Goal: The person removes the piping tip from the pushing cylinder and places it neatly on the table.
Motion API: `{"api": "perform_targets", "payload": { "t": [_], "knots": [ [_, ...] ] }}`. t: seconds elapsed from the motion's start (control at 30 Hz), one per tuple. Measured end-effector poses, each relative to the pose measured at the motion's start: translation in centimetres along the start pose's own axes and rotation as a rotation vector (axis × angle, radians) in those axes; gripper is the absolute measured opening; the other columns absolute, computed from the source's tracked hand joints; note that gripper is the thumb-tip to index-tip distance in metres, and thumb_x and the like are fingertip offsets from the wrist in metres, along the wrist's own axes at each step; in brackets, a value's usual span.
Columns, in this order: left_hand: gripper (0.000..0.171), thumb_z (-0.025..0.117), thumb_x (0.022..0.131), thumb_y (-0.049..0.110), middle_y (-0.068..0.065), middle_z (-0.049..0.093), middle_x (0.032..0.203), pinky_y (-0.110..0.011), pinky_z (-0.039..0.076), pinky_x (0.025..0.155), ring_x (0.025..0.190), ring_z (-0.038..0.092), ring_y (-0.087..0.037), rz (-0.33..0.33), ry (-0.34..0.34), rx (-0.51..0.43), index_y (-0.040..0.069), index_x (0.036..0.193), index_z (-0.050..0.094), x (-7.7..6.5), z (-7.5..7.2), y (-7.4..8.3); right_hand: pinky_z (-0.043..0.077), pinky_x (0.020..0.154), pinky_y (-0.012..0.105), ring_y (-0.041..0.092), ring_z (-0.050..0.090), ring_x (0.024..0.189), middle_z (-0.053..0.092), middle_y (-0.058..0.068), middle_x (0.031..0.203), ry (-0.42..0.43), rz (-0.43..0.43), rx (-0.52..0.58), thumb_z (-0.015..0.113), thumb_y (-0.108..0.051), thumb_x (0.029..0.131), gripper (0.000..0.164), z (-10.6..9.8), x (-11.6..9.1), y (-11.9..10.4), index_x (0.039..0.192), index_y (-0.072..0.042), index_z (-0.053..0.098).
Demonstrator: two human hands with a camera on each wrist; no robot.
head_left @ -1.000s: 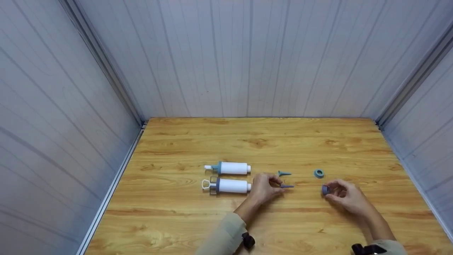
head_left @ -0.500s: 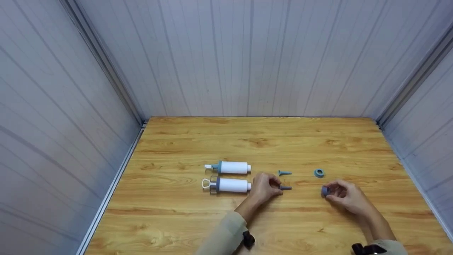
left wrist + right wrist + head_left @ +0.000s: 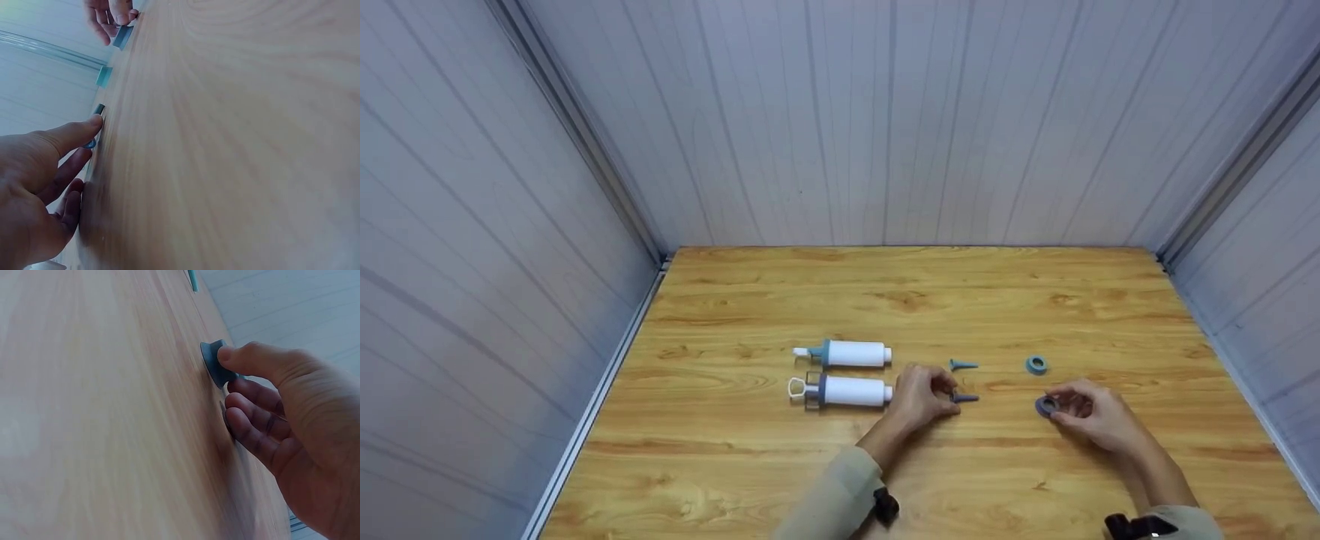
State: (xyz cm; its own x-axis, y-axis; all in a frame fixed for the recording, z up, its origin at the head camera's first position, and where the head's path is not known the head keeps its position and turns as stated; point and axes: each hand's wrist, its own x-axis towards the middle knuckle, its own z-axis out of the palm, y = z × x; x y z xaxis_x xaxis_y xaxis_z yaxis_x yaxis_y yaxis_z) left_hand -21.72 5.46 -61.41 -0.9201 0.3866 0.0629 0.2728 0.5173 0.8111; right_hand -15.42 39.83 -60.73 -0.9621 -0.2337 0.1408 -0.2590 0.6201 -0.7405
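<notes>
Thumb and fingertips of my left hand (image 3: 916, 397) pinch the wide end of a small grey-blue tapered nozzle (image 3: 968, 398), whose thin tip points right along the table. In the left wrist view, part of that nozzle (image 3: 99, 108) shows past the thumb. My right hand (image 3: 1096, 417) holds a grey-blue flanged ring (image 3: 1042, 407) between thumb and fingers, low at the tabletop with its hole facing up. The right wrist view shows the thumb on the side of this ring (image 3: 212, 363), wide flange toward the wood. Part of its rim is hidden by the fingers.
A teal nozzle (image 3: 964, 365) and a teal ring (image 3: 1036, 365) lie farther back. Left of them are two white press tubes, one with a teal collar (image 3: 855, 354) and one with a grey-blue collar (image 3: 853, 391). Pale panel walls (image 3: 847, 127) border the wooden table (image 3: 720, 465).
The grey-blue ring has tipped from standing on edge to lying with its hole up, in my right fingers. The nozzle in my left fingers has shifted slightly toward me.
</notes>
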Motion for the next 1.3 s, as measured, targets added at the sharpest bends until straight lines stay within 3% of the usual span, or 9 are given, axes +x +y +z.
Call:
{"api": "perform_targets", "payload": {
  "t": [0.2, 0.5, 0.93, 1.13, 1.3],
  "knots": [
    [0.028, 0.103, 0.083, 0.018, 0.003, 0.088, 0.098, -0.027, 0.049, 0.101, 0.093, 0.073, -0.004, 0.005, 0.003, 0.053, 0.015, 0.107, 0.088, -0.1, 0.0, -0.1, 0.054, 0.069, 0.022, -0.001, 0.062, 0.08, 0.078, 0.01, 0.099, -0.017, 0.048, 0.018, 0.088, -0.003, 0.095, 0.033, -0.1, -0.2, -0.4, 0.127, -0.001, 0.079],
    [0.027, 0.101, 0.084, 0.014, 0.003, 0.088, 0.1, -0.021, 0.056, 0.091, 0.096, 0.073, -0.004, -0.021, 0.004, 0.018, 0.015, 0.107, 0.088, 0.0, 0.2, 0.2, 0.055, 0.069, 0.022, -0.001, 0.063, 0.081, 0.077, 0.009, 0.099, -0.023, 0.047, 0.031, 0.088, -0.004, 0.095, 0.036, -0.1, -0.1, -0.3, 0.128, 0.003, 0.077],
    [0.03, 0.103, 0.083, 0.019, 0.006, 0.087, 0.102, -0.025, 0.049, 0.097, 0.101, 0.068, -0.004, -0.017, -0.031, 0.053, 0.018, 0.108, 0.087, -0.2, 0.0, 0.4, 0.056, 0.074, 0.022, -0.002, 0.064, 0.086, 0.08, 0.013, 0.109, -0.031, 0.091, 0.023, 0.087, -0.008, 0.097, 0.036, -0.4, -0.1, -0.6, 0.131, 0.0, 0.076],
    [0.035, 0.099, 0.087, 0.014, -0.001, 0.088, 0.113, -0.021, 0.06, 0.096, 0.105, 0.08, -0.011, 0.036, -0.048, 0.019, 0.011, 0.118, 0.085, -0.7, -0.7, 0.5, 0.058, 0.074, 0.021, -0.003, 0.065, 0.086, 0.079, 0.018, 0.112, -0.014, 0.068, 0.009, 0.086, -0.006, 0.099, 0.033, -0.8, 0.1, -1.3, 0.13, 0.002, 0.077],
    [0.037, 0.094, 0.093, 0.015, -0.005, 0.086, 0.123, -0.027, 0.063, 0.099, 0.115, 0.081, -0.02, 0.023, -0.048, 0.031, 0.011, 0.127, 0.083, -1.5, -1.7, 1.6, 0.059, 0.075, 0.021, -0.004, 0.066, 0.087, 0.078, 0.019, 0.115, 0.0, 0.057, -0.002, 0.086, -0.007, 0.099, 0.033, -1.3, 0.4, -1.8, 0.13, 0.001, 0.077]
  ]
}}
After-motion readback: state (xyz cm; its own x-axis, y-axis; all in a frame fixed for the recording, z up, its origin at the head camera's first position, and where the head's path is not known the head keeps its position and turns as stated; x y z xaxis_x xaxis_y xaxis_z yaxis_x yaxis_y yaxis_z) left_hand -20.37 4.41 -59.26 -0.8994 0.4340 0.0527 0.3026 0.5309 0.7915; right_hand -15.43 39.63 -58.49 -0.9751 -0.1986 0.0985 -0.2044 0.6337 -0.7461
